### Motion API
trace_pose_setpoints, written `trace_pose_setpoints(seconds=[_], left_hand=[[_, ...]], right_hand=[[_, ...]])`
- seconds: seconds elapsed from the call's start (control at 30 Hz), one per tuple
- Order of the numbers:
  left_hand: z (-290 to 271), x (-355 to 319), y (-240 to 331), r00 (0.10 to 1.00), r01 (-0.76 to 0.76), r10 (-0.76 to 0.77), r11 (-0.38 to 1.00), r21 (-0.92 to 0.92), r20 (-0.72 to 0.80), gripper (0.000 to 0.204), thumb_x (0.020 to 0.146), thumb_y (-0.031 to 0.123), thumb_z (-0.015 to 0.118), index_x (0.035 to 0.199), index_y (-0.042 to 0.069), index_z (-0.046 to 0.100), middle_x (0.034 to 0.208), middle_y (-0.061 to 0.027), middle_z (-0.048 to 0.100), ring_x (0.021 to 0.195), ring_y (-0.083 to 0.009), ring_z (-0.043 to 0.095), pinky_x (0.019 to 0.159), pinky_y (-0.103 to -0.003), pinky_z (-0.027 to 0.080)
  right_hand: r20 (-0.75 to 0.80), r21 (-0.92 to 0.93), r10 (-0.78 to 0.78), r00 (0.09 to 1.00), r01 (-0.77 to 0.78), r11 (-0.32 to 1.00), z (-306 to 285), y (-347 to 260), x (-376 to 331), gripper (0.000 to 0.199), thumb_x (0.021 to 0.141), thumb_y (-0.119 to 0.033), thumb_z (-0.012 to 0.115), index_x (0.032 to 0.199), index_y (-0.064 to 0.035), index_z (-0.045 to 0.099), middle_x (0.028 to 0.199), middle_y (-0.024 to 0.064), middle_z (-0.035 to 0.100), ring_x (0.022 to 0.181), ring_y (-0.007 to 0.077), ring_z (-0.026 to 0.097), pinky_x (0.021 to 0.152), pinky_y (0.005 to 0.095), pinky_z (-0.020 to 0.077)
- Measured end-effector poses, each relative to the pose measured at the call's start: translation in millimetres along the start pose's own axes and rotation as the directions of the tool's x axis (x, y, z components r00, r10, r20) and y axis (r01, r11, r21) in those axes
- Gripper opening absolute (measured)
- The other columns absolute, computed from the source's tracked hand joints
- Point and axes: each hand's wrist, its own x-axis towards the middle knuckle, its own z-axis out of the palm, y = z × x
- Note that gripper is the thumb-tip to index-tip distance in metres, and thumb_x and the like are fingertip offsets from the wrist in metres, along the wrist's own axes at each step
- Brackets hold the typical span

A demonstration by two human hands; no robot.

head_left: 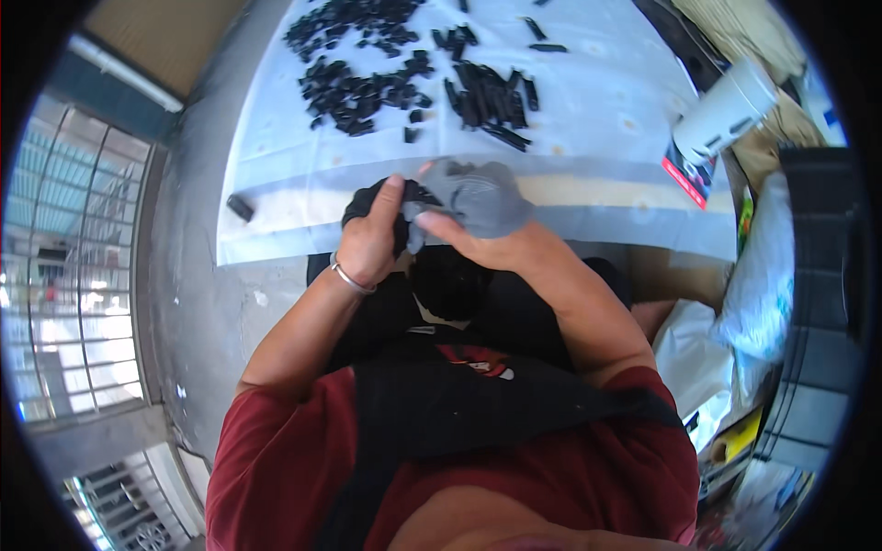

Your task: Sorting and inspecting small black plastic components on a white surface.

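Observation:
Just off the near edge of the table, my two hands meet with their thumbs bare. My left hand (369, 241) is closed, with dark cloth (361, 202) around its fingers and a pale bangle on the wrist. Grey cloth (482, 195), like a glove, covers most of my right hand (473, 230), which is closed too, its thumb pressing inward. A small black piece (421, 196) shows between the hands, pinched there; its exact kind is blurred. Beyond them lie a heap of short black pieces (354, 96) at left and longer black sticks (487, 96) at right.
The table has a pale cloth (588, 119) over it. One black piece (241, 208) lies near its left corner. A white cylindrical container (726, 108) and a red and black card (684, 181) are at the right edge. Plastic bags (758, 275) crowd the right side; barred window at left.

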Motion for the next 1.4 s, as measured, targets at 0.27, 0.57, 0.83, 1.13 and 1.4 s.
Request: trace_pose_setpoints(seconds=[0.27,0.57,0.83,1.13,1.4], left_hand=[[-11,-8,18,0.963,-0.269,0.229,0.87,0.414,0.145,0.038,0.092,0.034,0.042,0.08,0.002,0.059,0.063,0.0014,0.052,0.054,-0.0076,0.043,0.049,-0.023,0.036],[-6,-2,38,0.963,-0.262,0.188,0.822,0.505,0.193,0.041,0.093,0.031,0.038,0.075,0.0,0.058,0.053,-0.0062,0.05,0.049,-0.0151,0.045,0.049,-0.029,0.039],[-1,-3,37,0.944,-0.328,0.248,0.785,0.527,0.218,0.038,0.092,0.027,0.039,0.071,0.001,0.056,0.055,-0.0109,0.052,0.048,-0.0228,0.049,0.048,-0.032,0.039],[-17,-18,20,0.879,-0.461,0.372,0.51,0.726,0.296,0.025,0.088,0.016,0.04,0.075,0.002,0.056,0.068,-0.0211,0.056,0.066,-0.0379,0.054,0.058,-0.042,0.041],[-11,50,32,0.805,-0.342,0.534,0.062,0.938,0.259,0.034,0.083,0.036,0.05,0.092,0.005,0.06,0.074,-0.0166,0.061,0.068,-0.0348,0.059,0.063,-0.042,0.046]], right_hand=[[0.131,-0.126,0.106,0.986,-0.09,0.988,-19,-12,-5,0.019,0.077,-0.022,0.059,0.086,-0.0054,0.064,0.08,0.0085,0.063,0.074,0.0278,0.058,0.065,0.0364,0.0458],[-0.001,-0.336,-0.154,0.988,0.145,0.931,-8,-4,-10,0.017,0.072,-0.019,0.066,0.087,-0.0119,0.065,0.082,0.0035,0.063,0.074,0.0227,0.059,0.067,0.0319,0.0463],[0.028,-0.373,-0.115,0.993,0.117,0.92,-4,-9,-11,0.017,0.071,-0.015,0.063,0.086,-0.0082,0.063,0.086,0.0057,0.063,0.078,0.0236,0.058,0.069,0.0345,0.0452],[0.066,-0.187,-0.091,0.994,0.102,0.977,21,-12,-16,0.017,0.074,-0.02,0.059,0.086,-0.0085,0.061,0.082,0.0077,0.061,0.076,0.0259,0.058,0.069,0.0369,0.0447],[-0.273,-0.483,0.116,0.955,-0.24,0.842,-31,51,2,0.022,0.073,-0.026,0.062,0.085,-0.0075,0.063,0.077,0.0102,0.061,0.075,0.0283,0.058,0.069,0.0391,0.0451]])
